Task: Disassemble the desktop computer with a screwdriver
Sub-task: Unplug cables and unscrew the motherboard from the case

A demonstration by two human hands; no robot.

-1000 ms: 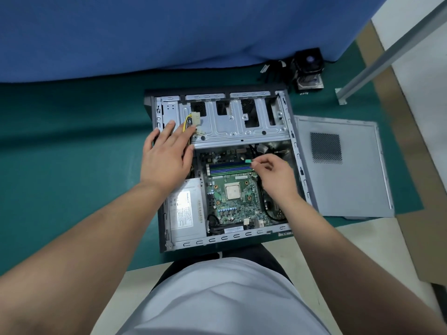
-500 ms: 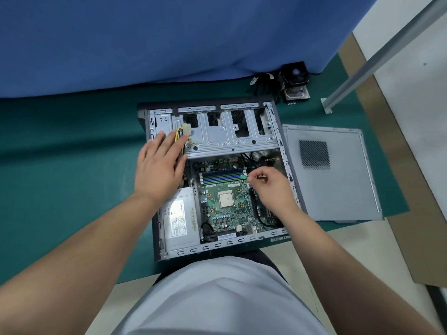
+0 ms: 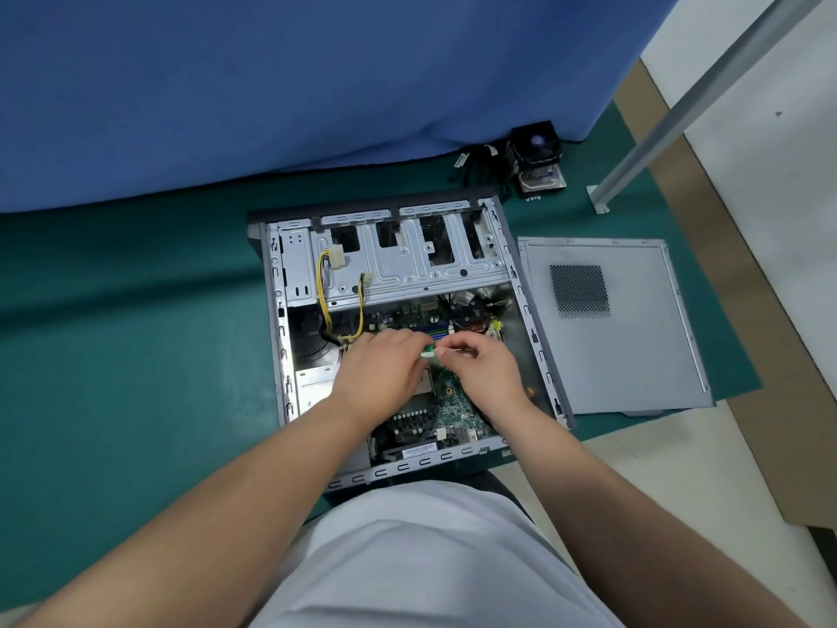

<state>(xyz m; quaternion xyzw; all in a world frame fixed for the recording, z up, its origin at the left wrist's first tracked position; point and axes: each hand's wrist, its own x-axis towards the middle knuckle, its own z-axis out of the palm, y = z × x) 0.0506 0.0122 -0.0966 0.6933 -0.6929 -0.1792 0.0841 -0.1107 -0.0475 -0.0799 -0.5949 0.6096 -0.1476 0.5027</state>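
Observation:
The open desktop case (image 3: 277, 310) lies flat on a green mat, its motherboard (image 3: 457, 412) exposed. Both my hands meet above the memory slots. My left hand (image 3: 385, 378) and my right hand (image 3: 482, 373) each pinch an end of a small green memory module (image 3: 428, 353), held just above the board. The hands hide the processor socket and most of the slots. No screwdriver is in view.
The metal drive cage (image 3: 407, 265) fills the case's far half, with yellow cables (image 3: 322, 283) hanging at its left. The power supply (image 3: 312, 387) sits near left. The removed side panel (image 3: 611, 351) lies to the right. A cooler fan (image 3: 536, 158) and a metal post (image 3: 679, 106) stand beyond.
My left hand left the drive cage and came down to the memory module. My right hand stayed at the slots, and the module now sits between both hands. The camera tilted.

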